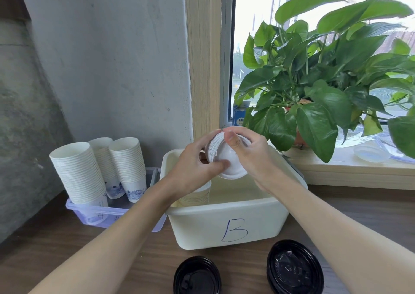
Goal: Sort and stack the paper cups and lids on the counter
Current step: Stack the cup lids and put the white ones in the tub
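Both hands hold a stack of white lids (226,158) above the cream bin marked "B" (226,224). My left hand (197,170) grips the stack's left side with the thumb on the front lid. My right hand (251,156) clasps it from the right and top. Inside the bin, under my left wrist, stands a stack of paper cups (197,196). Three upturned stacks of white paper cups (78,172) sit in a clear lilac tray (103,215) at the left. Two piles of black lids (197,275) (295,269) lie on the wooden counter in front of the bin.
A grey concrete wall rises behind the tray. A leafy potted plant (314,87) stands on the window sill at the right, with clear plastic containers (370,154) beside it. A small blue box (239,116) sits behind the plant's leaves.
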### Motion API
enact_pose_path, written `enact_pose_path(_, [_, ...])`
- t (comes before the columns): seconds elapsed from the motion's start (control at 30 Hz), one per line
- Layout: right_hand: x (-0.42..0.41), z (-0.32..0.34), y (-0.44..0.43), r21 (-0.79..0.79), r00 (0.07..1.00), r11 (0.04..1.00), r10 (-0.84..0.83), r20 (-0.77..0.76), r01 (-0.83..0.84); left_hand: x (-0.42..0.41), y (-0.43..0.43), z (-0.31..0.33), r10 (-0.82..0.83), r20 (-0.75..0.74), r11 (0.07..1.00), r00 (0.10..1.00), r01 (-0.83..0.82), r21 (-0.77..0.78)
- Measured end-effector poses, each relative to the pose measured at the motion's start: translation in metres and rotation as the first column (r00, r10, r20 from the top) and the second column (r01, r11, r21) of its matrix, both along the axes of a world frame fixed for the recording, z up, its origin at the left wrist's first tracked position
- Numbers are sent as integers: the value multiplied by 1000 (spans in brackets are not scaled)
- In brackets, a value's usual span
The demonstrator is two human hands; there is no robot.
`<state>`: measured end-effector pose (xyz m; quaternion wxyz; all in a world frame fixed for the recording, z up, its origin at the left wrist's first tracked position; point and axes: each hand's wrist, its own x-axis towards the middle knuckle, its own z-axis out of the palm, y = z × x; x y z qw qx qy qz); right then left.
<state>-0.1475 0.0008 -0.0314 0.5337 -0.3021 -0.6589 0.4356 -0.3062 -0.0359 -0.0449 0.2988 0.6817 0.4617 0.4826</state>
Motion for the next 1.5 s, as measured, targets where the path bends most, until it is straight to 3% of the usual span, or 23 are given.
enact_pose_path(0.2, [15, 5, -5, -128, 986, 986, 124, 109, -110, 4, -5, 7, 11, -26, 1000, 1000, -11, 29])
enact_pose_path(0.33, [19, 7, -10, -166, 981, 984, 89, 173, -60, 3, -3, 8, 37, -30, 998, 999, -39, -48])
enact_pose_path(0.4, [20, 7, -10, -204, 974, 979, 65, 215, -20, -4, -3, 8, 54, -169, 992, 984, -71, -99])
enact_pose_path(0.5, [25, 5, -5, -362, 971, 932, 93, 222, -7, -19, -10, 13, 149, -400, 983, 905, -181, -43])
enact_pose_path(0.6, [28, -2, 5, -509, 951, 861, 146, 271, 13, -31, -19, 14, 231, -680, 962, 696, -269, 51])
enact_pose_path(0.63, [27, -5, 9, -546, 946, 837, 151, 288, 32, -32, -23, 12, 202, -724, 963, 659, -270, 23])
enact_pose_path(0.77, [19, -11, 25, -665, 940, 738, 133, 314, 118, -32, -27, 2, 134, -721, 957, 680, -276, -83])
enact_pose_path(0.93, [3, -20, 38, -691, 909, 700, 150, 390, 180, -32, -23, 0, 110, -773, 963, 625, -259, -72])
enact_pose_path(1.07, [2, -26, 42, -713, 871, 672, 213, 443, 198, -33, -22, -3, 114, -767, 968, 631, -245, -58])
enact_pose_path(1.27, [4, -28, 41, -621, 822, 764, 234, 519, 174, -33, -24, -2, 114, -770, 967, 628, -246, -57])
enact_pose_path(1.37, [5, -30, 37, -569, 750, 812, 296, 591, 128, -33, -24, -2, 110, -771, 969, 628, -242, -59])
enact_pose_path(1.5, [5, -31, 35, -429, 682, 891, 221, 697, 150, -34, -24, -3, 101, -775, 969, 624, -238, -65])
